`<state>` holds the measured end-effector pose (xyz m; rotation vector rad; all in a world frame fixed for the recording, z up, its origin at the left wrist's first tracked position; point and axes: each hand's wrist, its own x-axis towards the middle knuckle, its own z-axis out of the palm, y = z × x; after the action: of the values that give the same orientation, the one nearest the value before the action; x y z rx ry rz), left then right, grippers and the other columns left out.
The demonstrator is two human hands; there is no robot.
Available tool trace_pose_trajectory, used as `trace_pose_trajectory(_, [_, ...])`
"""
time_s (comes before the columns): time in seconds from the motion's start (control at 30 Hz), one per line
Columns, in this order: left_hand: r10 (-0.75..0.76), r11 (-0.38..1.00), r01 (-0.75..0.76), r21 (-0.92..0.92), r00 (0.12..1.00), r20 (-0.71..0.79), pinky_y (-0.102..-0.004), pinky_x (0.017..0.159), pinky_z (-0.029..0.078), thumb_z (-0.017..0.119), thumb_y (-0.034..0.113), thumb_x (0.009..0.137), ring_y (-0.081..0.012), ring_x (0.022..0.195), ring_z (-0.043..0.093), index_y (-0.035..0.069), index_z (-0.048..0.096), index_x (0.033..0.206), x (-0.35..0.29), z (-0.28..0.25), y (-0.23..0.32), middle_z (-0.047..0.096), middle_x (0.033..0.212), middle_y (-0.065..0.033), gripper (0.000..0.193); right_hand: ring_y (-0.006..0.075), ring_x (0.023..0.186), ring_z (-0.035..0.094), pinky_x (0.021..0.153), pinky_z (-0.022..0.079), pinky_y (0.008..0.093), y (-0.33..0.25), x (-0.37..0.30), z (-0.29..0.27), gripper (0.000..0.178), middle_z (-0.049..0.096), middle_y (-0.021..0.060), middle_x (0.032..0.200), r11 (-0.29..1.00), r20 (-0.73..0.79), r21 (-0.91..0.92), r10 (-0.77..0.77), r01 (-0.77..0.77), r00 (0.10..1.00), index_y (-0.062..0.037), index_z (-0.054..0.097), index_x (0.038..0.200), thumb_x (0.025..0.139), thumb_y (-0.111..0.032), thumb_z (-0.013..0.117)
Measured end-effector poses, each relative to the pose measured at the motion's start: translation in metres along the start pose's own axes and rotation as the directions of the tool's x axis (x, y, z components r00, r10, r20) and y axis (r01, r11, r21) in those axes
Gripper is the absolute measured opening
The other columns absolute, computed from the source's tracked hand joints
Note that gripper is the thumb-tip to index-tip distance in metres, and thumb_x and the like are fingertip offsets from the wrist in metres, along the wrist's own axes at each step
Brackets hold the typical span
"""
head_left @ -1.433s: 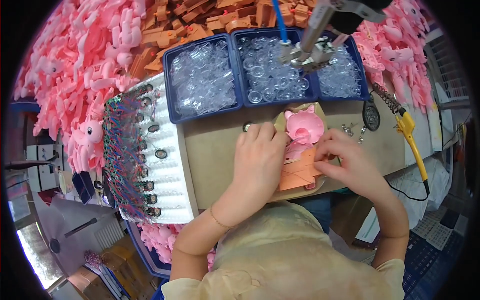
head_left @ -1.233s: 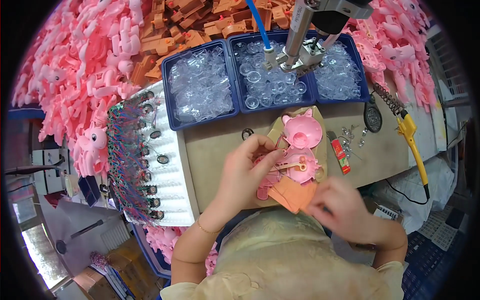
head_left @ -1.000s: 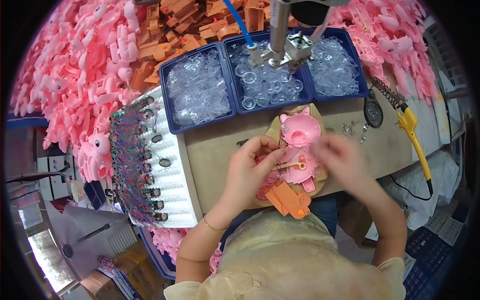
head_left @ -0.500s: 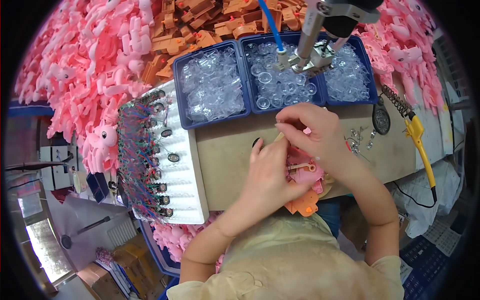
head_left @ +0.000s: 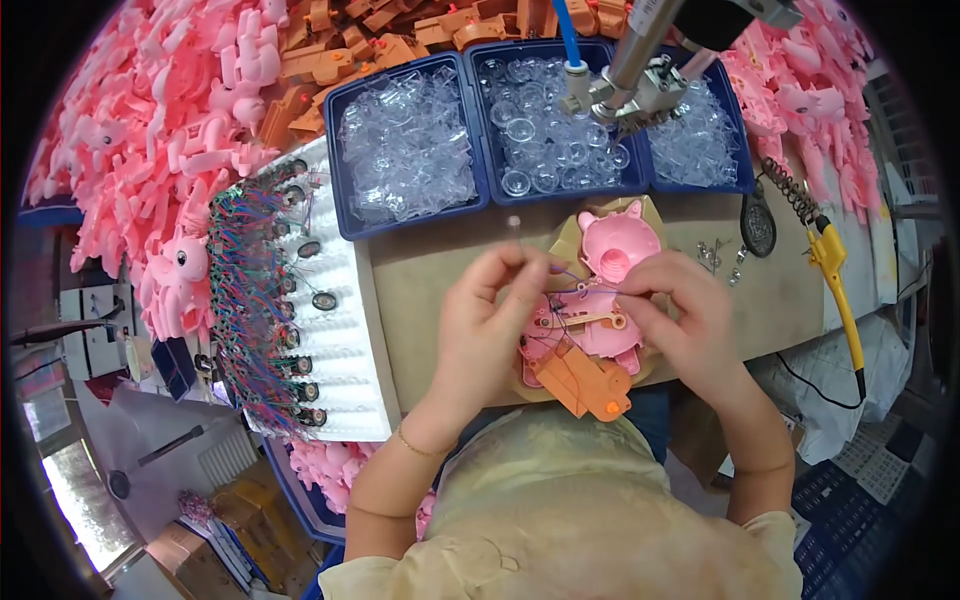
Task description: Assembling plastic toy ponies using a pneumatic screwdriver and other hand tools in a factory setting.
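A pink animal-shaped toy shell half (head_left: 622, 243) lies hollow side up in a tan holder (head_left: 572, 238) in front of me. Dark thin wires (head_left: 592, 291) cross over its middle. My left hand (head_left: 478, 325) is closed in a pinch at the left end of these wires. A small clear bulb-like piece (head_left: 514, 222) shows just beyond its fingertips; whether the hand holds it I cannot tell. My right hand (head_left: 690, 318) pinches the wires' right end above the shell. An orange plastic box (head_left: 582, 378) rests at the shell's near end, below both hands.
Blue bins (head_left: 405, 150) of clear plastic parts line the back. Wired round speakers (head_left: 310, 248) sit on white foam (head_left: 345, 370) at left. Pink toy shells (head_left: 130, 150) and orange boxes (head_left: 420, 45) are heaped behind. A yellow soldering iron (head_left: 832, 265) stands right; a metal tool head hangs above.
My right hand has come down and nearer, and my left hand has shifted left off the shell. The shell's round head part is now uncovered, and wires stretch between my hands.
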<state>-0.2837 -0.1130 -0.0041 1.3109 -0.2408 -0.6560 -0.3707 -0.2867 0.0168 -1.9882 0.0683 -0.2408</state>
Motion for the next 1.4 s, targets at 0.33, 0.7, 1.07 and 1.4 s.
trace_pose_trajectory(0.33, [0.011,0.968,-0.041,0.249,0.993,0.12,-0.0234,0.072,0.048,0.06,0.014,0.087,-0.0096,0.084,0.059,-0.001,0.06,0.104,0.012,0.012,0.003,0.062,0.092,-0.0058,0.023,0.0095,0.085,0.057,0.073,0.047,0.0228,0.005,0.014,0.016,0.014,0.058,0.0045,0.092,0.857,-0.015,0.479,0.224,-0.19,0.974,0.0009,0.056,0.091,0.079,0.006,0.059])
trace_pose_trajectory(0.7, [-0.096,0.991,0.113,0.065,0.968,-0.231,-0.0218,0.068,0.044,0.052,0.023,0.092,-0.0087,0.074,0.057,0.002,0.06,0.094,0.014,-0.013,-0.003,0.065,0.083,-0.0063,0.023,0.0235,0.074,0.061,0.063,0.047,0.0317,0.011,-0.033,0.003,0.017,0.062,0.0061,0.082,0.839,0.128,-0.466,-0.25,0.281,0.96,-0.0046,0.061,0.085,0.07,-0.004,0.069])
trace_pose_trajectory(1.07, [0.19,0.888,-0.247,0.389,0.965,0.18,-0.0357,0.092,0.038,0.061,0.013,0.083,-0.0164,0.088,0.06,0.004,0.056,0.103,0.009,0.007,-0.014,0.065,0.086,-0.0049,0.023,0.0217,0.071,0.063,0.065,0.049,0.0295,-0.008,-0.026,-0.026,0.012,0.064,0.0078,0.079,0.995,0.181,-0.03,0.102,-0.099,0.978,-0.0012,0.063,0.082,0.072,0.0,0.068])
trace_pose_trajectory(1.4, [0.276,0.598,-0.406,0.691,0.914,0.299,-0.0344,0.084,0.039,0.068,0.012,0.072,-0.0216,0.083,0.058,0.008,0.066,0.091,0.007,-0.003,-0.007,0.063,0.083,-0.0045,0.019,0.0219,0.072,0.055,0.071,0.04,0.0339,0.013,-0.024,0.013,0.01,0.059,0.0042,0.075,0.878,0.089,-0.444,-0.156,0.179,0.984,-0.0066,0.061,0.08,0.075,-0.014,0.066])
